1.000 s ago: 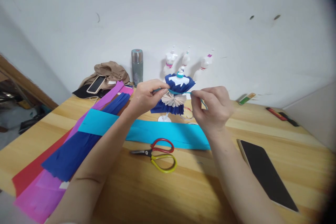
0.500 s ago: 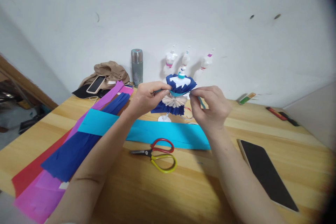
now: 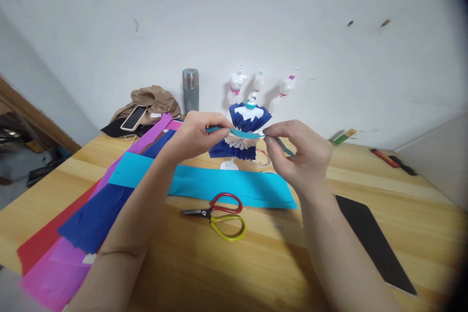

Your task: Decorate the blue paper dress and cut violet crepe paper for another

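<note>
The person's left hand [image 3: 195, 135] and right hand [image 3: 300, 153] are bare. The left forearm [image 3: 133, 226] and right forearm [image 3: 331, 243] are uncovered right down to the lower edge of the view. A thin dark line crosses the left forearm near the elbow.

A wooden table [image 3: 263, 263] with craft things.
Scissors [image 3: 219, 215], light blue paper [image 3: 226, 185], a black phone [image 3: 373, 243] and a paper-dress doll [image 3: 234, 152] sit on it.

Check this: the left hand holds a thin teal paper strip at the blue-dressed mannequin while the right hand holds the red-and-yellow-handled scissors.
Wrong: in the head view the right hand pinches the other end of the thin teal paper strip; the red-and-yellow-handled scissors lie unheld on the wooden table. The rest stands.
</note>
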A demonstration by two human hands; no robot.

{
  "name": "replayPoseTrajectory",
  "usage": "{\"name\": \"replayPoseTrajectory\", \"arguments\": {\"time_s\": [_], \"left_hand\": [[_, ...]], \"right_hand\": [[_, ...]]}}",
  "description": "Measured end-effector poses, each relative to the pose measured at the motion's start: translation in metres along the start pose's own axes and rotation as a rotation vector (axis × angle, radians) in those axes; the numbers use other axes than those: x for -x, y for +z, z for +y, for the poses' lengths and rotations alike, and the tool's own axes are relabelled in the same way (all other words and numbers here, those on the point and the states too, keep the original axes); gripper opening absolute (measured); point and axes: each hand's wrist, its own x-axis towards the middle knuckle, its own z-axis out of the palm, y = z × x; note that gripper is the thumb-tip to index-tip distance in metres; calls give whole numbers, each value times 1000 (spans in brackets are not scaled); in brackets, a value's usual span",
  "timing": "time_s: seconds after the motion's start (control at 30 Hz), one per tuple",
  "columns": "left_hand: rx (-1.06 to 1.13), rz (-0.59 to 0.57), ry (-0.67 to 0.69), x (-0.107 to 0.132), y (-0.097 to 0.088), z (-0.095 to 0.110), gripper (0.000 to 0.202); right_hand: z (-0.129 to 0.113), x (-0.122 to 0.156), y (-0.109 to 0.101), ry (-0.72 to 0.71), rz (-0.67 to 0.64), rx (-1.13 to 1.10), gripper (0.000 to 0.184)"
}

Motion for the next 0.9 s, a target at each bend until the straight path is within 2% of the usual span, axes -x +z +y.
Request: {"name": "replayPoseTrajectory", "arguments": {"time_s": [0.1,0.27,0.47,0.63,0.73,0.9], "left_hand": [[16,-69,9,0,-7,3,14],[29,-56,132,-1,-6,4,15],[2,-66,218,0,0,3,13],[-26,-40,197,0,0,5,13],[-27,-62,187,1,2,4,14],[-16,-69,236,1,6,2,13]], "right_hand": [[0,0,-1,-13,-57,-35,21],[2,2,0,-43,-83,-71,21],[1,3,2,-47,-97,-64,19],[3,4,2,-19,-90,-23,17],[4,4,2,-8,-93,-23,19],[2,5,5,-36,-100,-91,22]]}}
